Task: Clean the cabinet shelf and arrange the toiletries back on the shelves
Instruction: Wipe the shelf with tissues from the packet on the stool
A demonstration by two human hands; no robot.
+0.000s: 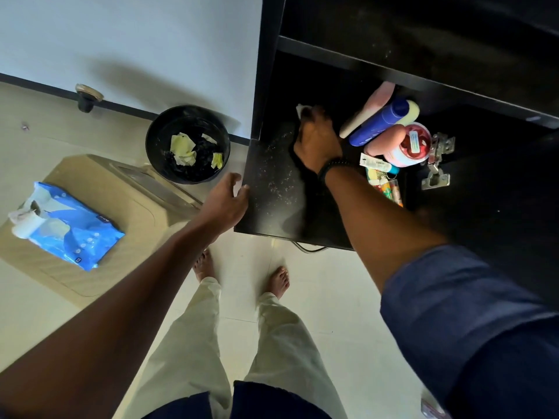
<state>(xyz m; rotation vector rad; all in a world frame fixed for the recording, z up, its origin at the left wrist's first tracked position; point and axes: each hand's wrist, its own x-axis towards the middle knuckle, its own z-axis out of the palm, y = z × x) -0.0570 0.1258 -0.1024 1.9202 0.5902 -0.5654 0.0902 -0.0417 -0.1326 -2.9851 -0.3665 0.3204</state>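
Note:
My right hand (316, 140) reaches into the black cabinet and presses a white wipe (302, 109) onto the dusty lower shelf (272, 189). My left hand (225, 201) rests against the shelf's left front corner, fingers loosely bent. Toiletries lie crowded at the shelf's right side: a blue bottle (381, 122), a pink tube (378, 99), a pink bottle with a red cap (408, 146) and small tubes (381, 173). White specks of dust cover the shelf's front left part.
A black waste bin (187, 143) with crumpled wipes stands on the floor left of the cabinet. A blue wipes pack (69, 228) lies on a beige lid. The upper shelf (393, 65) is dark. Metal hinges (438, 164) sit at the right. My bare feet stand on white tiles.

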